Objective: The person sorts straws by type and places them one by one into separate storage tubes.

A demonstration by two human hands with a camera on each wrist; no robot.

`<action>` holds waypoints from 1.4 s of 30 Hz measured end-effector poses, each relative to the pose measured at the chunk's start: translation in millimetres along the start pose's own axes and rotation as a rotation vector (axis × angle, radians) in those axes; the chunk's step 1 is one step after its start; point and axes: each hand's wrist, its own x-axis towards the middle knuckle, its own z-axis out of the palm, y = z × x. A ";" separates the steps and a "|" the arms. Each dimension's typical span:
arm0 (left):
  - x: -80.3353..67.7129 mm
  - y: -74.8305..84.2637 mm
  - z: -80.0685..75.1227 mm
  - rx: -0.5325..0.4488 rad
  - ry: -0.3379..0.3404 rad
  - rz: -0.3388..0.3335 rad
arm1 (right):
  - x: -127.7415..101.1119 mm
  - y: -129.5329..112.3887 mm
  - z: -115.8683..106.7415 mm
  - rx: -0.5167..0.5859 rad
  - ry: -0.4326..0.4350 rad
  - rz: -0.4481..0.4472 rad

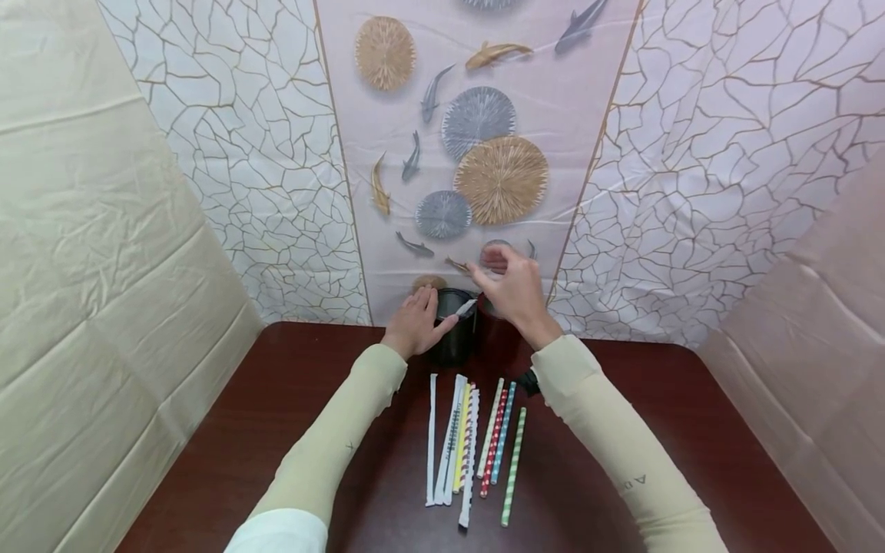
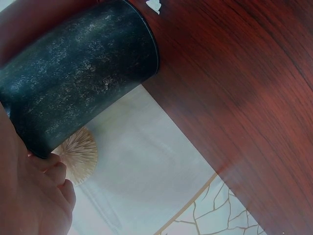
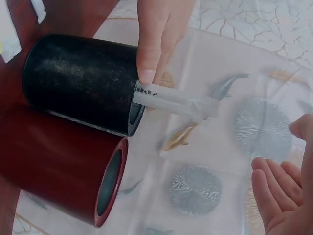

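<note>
A dark red-brown table (image 1: 691, 430) runs up to a backdrop (image 1: 484, 153) printed with fish and round fans; two sleeved arms reach across it to a pair of cups at the far edge — a black cup (image 1: 452, 338) and, touching it on the right, a red cup (image 1: 494, 334); both stand upright, mouths up; the left hand (image 1: 413, 322) rests against the black cup's left wall, fingers laid fairly straight along it, its thumb tip (image 3: 146, 73) pressing at the rim; a white wrapped straw (image 3: 176, 102) leans out of that cup, its long axis tilted up and to the right — toward the right hand (image 1: 515, 288); that hand hovers above the red cup, just right of the straw's free end, fingers loosely spread and holding nothing, so it is the nearer one to that end; nearer the person, a row of straws (image 1: 473, 442) lies flat, striped, dotted and white-wrapped, all pointing away toward the cups
</note>
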 end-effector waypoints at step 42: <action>-1.0 0.9 -0.7 -0.025 0.010 0.006 | -107.8 -6.8 -13.6 -0.152 -0.671 0.424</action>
